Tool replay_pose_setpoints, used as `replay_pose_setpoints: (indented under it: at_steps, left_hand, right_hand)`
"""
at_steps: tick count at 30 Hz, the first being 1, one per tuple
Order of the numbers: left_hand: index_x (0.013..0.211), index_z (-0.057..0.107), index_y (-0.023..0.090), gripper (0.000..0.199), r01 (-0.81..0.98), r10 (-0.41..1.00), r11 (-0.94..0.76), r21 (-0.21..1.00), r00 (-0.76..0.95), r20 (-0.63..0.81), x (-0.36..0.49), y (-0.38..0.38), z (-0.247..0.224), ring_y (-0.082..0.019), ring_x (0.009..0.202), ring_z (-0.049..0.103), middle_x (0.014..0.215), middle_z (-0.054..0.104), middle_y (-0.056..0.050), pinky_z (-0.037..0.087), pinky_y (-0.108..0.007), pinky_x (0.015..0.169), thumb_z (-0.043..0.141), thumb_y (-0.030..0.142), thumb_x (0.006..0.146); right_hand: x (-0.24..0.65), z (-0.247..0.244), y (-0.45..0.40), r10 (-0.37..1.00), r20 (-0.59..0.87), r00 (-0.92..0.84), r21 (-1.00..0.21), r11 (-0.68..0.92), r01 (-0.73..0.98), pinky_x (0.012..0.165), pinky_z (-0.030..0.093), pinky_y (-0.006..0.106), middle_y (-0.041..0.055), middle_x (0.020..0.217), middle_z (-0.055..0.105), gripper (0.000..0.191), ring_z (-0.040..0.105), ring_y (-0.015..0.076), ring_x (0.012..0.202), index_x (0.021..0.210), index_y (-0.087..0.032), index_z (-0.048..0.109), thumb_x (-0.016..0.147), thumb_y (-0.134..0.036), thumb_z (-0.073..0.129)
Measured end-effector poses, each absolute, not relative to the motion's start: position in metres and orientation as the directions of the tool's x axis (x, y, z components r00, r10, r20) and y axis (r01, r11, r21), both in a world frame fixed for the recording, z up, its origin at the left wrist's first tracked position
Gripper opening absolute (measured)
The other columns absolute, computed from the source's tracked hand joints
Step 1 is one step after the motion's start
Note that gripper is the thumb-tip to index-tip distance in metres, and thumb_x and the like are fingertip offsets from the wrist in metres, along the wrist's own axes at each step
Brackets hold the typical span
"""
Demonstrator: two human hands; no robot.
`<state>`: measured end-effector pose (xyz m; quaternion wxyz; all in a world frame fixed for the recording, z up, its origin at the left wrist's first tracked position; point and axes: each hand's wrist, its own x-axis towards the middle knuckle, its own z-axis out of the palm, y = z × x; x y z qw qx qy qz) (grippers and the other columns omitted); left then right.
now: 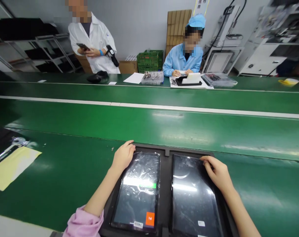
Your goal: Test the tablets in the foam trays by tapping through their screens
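A black tray [166, 184] lies on the green bench in front of me, holding two tablets side by side. The left tablet [139, 177], under wrinkled clear film, shows a green bar and an orange square reading "Fail". On the right tablet [191, 204] the screen is dark, with a small white label low down. My left hand [124, 154] is closed around the tray's far left corner, beside the left tablet. With fingers curled, my right hand [217, 171] grips the tray's far right side, its fingertips by the right tablet's top corner.
A yellow sheet [14, 166] and a shiny metal item lie at left. Beyond the green conveyor [129, 115], a seated person in blue [186, 59] works near parts boxes [153, 78]; another in white [95, 42] stands with a phone. Green crates [148, 60] stand behind.
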<state>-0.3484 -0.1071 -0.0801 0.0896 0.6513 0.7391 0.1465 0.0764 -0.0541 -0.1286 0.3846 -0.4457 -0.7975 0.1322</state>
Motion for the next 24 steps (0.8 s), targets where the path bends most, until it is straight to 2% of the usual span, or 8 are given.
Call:
replay_pose_setpoints:
  at_steps: [5, 8, 13, 16, 19, 22, 24]
  left_hand:
    - [0.082, 0.076, 0.023, 0.055, 0.93, 0.98, 0.112, 0.351, -0.162, 0.115, -0.351, -0.108, -0.078, -0.025, 0.108, 0.072, 0.134, 0.069, -0.006, 0.058, -0.035, 0.094, 0.026, 0.041, 0.098]
    - [0.073, 0.075, 0.024, 0.057, 0.925, 0.975, 0.123, 0.359, -0.18, 0.13, -0.355, -0.103, -0.074, -0.025, 0.096, 0.075, 0.125, 0.074, -0.004, 0.06, -0.033, 0.082, 0.027, 0.044, 0.096]
    - [0.068, 0.071, 0.024, 0.06, 0.946, 0.976, 0.109, 0.307, -0.16, 0.145, -0.355, -0.095, -0.07, -0.024, 0.083, 0.074, 0.117, 0.075, -0.006, 0.058, -0.033, 0.068, 0.024, 0.045, 0.097]
    - [0.072, 0.069, 0.023, 0.056, 0.956, 0.979, 0.047, 0.29, -0.103, 0.179, -0.358, -0.091, -0.075, -0.026, 0.085, 0.073, 0.118, 0.073, -0.007, 0.057, -0.036, 0.068, 0.025, 0.048, 0.096]
    - [0.074, 0.066, 0.023, 0.058, 0.929, 0.975, 0.002, 0.37, -0.085, 0.208, -0.365, -0.088, -0.085, -0.028, 0.093, 0.071, 0.118, 0.072, -0.009, 0.058, -0.038, 0.073, 0.022, 0.053, 0.096]
    - [0.072, 0.063, 0.023, 0.063, 0.887, 0.978, -0.056, 0.459, -0.045, 0.206, -0.371, -0.085, -0.092, -0.03, 0.104, 0.069, 0.116, 0.071, -0.012, 0.058, -0.043, 0.09, 0.018, 0.06, 0.096]
    - [0.077, 0.064, 0.022, 0.065, 0.868, 0.967, -0.095, 0.487, -0.036, 0.252, -0.372, -0.084, -0.095, -0.032, 0.115, 0.065, 0.122, 0.069, -0.015, 0.053, -0.046, 0.101, 0.017, 0.063, 0.097]
  right_hand:
    - [0.072, -0.131, -0.05, 0.808, 0.504, -0.305, -0.557, 0.575, 0.6, 0.071, 0.061, 0.034, 0.0045, 0.088, 0.075, 0.024, 0.073, 0.0228, 0.077, 0.093, -0.025, 0.069, 0.096, -0.026, 0.045]
    - [0.068, -0.128, -0.048, 0.807, 0.513, -0.292, -0.559, 0.572, 0.6, 0.073, 0.061, 0.033, 0.0047, 0.089, 0.075, 0.025, 0.073, 0.0224, 0.08, 0.092, -0.024, 0.069, 0.094, -0.023, 0.044]
    - [0.065, -0.122, -0.044, 0.819, 0.491, -0.296, -0.548, 0.555, 0.626, 0.074, 0.057, 0.031, 0.0038, 0.088, 0.074, 0.027, 0.071, 0.0203, 0.08, 0.091, -0.023, 0.067, 0.093, -0.018, 0.041]
    - [0.067, -0.119, -0.042, 0.825, 0.484, -0.293, -0.552, 0.547, 0.629, 0.074, 0.054, 0.03, 0.004, 0.086, 0.07, 0.025, 0.068, 0.0197, 0.08, 0.09, -0.023, 0.066, 0.092, -0.015, 0.043]
    - [0.068, -0.12, -0.039, 0.831, 0.507, -0.228, -0.559, 0.519, 0.647, 0.078, 0.053, 0.031, 0.0059, 0.087, 0.065, 0.025, 0.064, 0.0211, 0.085, 0.088, -0.022, 0.066, 0.092, -0.014, 0.043]
    - [0.069, -0.124, -0.037, 0.845, 0.512, -0.151, -0.564, 0.464, 0.683, 0.081, 0.052, 0.034, 0.0071, 0.09, 0.06, 0.026, 0.061, 0.0226, 0.088, 0.088, -0.022, 0.066, 0.089, -0.01, 0.043]
    - [0.07, -0.129, -0.036, 0.847, 0.519, -0.118, -0.537, 0.431, 0.725, 0.082, 0.052, 0.037, 0.0083, 0.093, 0.057, 0.027, 0.058, 0.0244, 0.09, 0.089, -0.022, 0.067, 0.085, -0.007, 0.044]
